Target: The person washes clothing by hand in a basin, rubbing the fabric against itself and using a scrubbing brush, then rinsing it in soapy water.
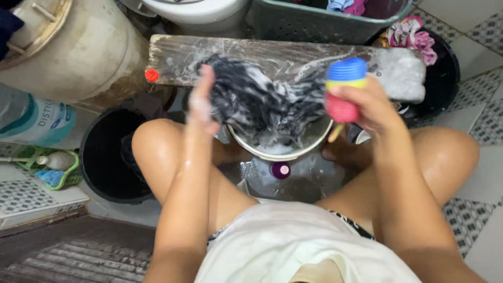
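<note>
My left hand [203,102], covered in suds, presses the left edge of a dark soapy garment [262,102] that lies on a wet wooden board [173,60] and hangs down into a white basin [309,147]. My right hand [367,105] grips a laundry brush [344,86] with a blue, yellow and pink handle, held just at the right edge of the garment. Foam [401,73] sits on the board's right end. My bare knees flank the basin.
A black bucket [107,157] stands at the left, a large beige drum [78,52] behind it, a grey laundry basket [314,23] at the back, a black tub [445,68] with colourful clothes at the right. A small purple cap [281,170] lies below the basin. Tiled floor surrounds.
</note>
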